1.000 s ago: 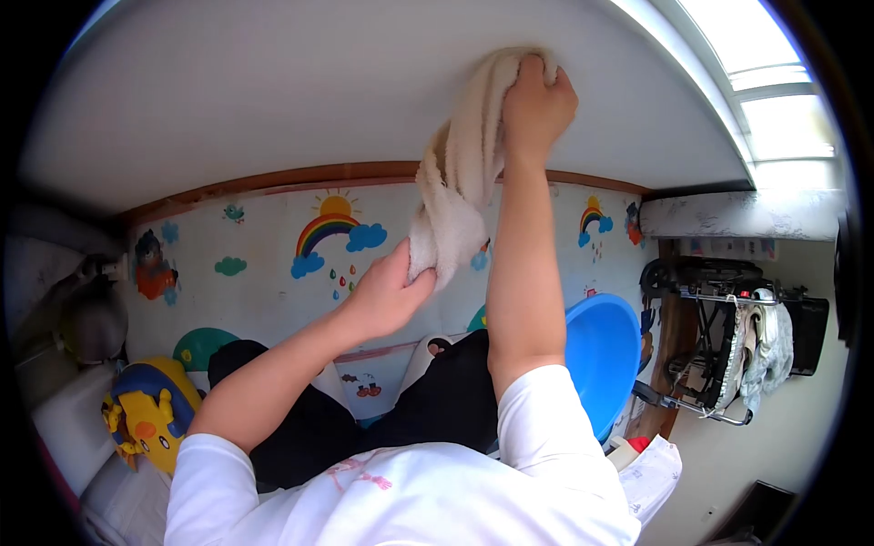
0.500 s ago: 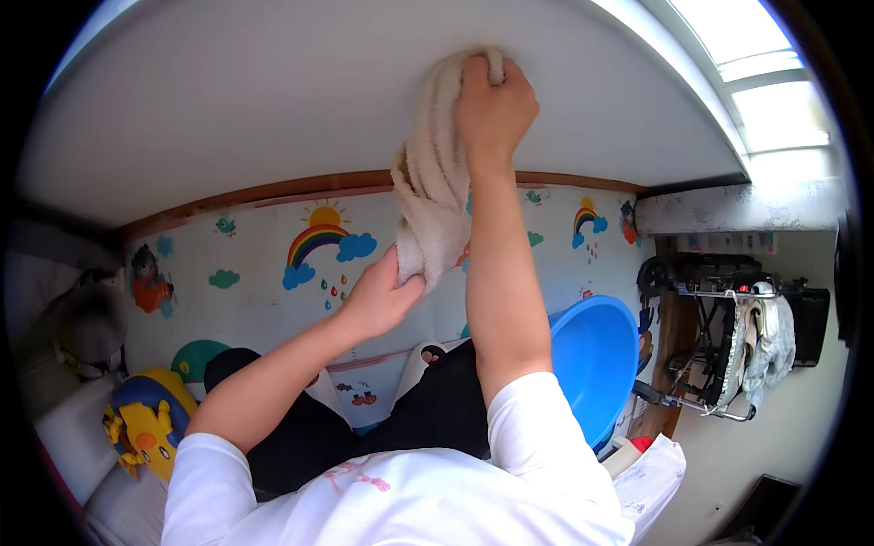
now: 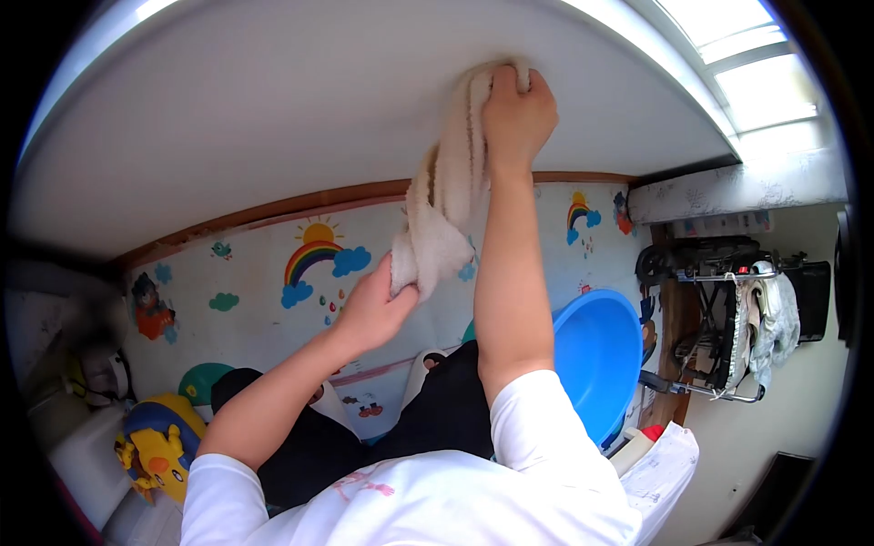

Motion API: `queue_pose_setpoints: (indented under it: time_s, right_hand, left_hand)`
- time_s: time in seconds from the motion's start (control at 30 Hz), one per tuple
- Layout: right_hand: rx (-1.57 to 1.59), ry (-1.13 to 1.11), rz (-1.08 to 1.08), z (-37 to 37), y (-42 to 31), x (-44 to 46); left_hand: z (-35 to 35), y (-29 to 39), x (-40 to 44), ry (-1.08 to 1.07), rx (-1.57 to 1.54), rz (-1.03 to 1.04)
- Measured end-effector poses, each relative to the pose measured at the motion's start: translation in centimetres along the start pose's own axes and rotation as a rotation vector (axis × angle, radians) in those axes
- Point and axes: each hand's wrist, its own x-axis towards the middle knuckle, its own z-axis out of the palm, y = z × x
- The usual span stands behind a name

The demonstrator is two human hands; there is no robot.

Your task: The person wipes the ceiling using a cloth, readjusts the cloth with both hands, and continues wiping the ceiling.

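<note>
A cream towel (image 3: 446, 187) hangs between my two hands, loosely twisted. My right hand (image 3: 522, 118) grips its upper end with bent fingers, up against the white wall (image 3: 273, 109). Lower down and to the left, my left hand (image 3: 375, 309) is closed round the towel's other end. Part of the towel's top is hidden behind my right fingers.
A blue basin (image 3: 596, 364) stands by my right side, with a folded stroller-like frame (image 3: 715, 318) beyond it. At the left are a yellow-and-blue duck-like toy (image 3: 164, 446) and a green round object (image 3: 205, 384). The patterned mat (image 3: 246, 264) meets a brown skirting board (image 3: 319, 197).
Both hands keep hold of the towel. My right hand has shifted slightly right and down in view, the towel's upper end going with it. My left hand appears slightly lower.
</note>
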Motion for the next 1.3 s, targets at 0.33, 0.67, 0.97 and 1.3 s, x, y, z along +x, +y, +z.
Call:
queue_pose_setpoints:
  time_s: [0.33, 0.67, 0.97, 1.3]
  right_hand:
    - [0.033, 0.006, -0.022, 0.3, -0.5, -0.1]
    - [0.056, 0.027, -0.020, 0.7, -0.9, -0.4]
    - [0.105, -0.015, 0.049, 0.4, -0.5, -0.3]
    - [0.366, -0.007, 0.195, 0.1, -0.5, 0.5]
  left_hand:
    - [-0.3, 0.3, -0.3, -0.009, 0.018, 0.003]
    - [-0.2, 0.5, -0.7, -0.036, 0.040, 0.004]
    - [-0.2, 0.4, -0.8, -0.032, 0.060, 0.030]
    - [-0.3, 0.2, -0.9, -0.011, 0.068, 0.049]
